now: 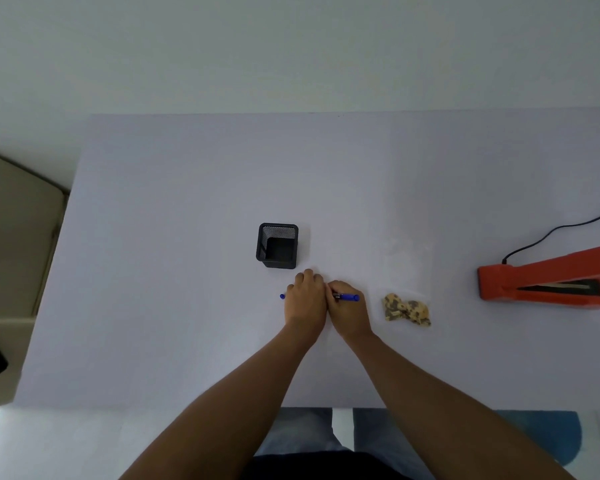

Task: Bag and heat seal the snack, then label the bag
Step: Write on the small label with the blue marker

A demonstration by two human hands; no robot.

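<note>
Black square wire-mesh pen cup [278, 245] stands upright on pale lilac table [187, 271], w/ both hands just in front of it, side by side & touching. Left hand [305, 299] curls round what looks like blue cap end [282, 296] of a pen, poking out at its left; right hand [347, 310] grips blue-and-black marker pen [346, 297] lying crosswise. Farther right, clear plastic bag of tan-and-brown snack pieces [407, 310] lies flat near right hand, apart from it, then orange heat sealer [548, 278] w/ black cord [551, 233] at table's right edge.

wall [291, 46]: pale, plain | table [187, 185]: lilac | cabinet [14, 237]: beige (left)
</note>
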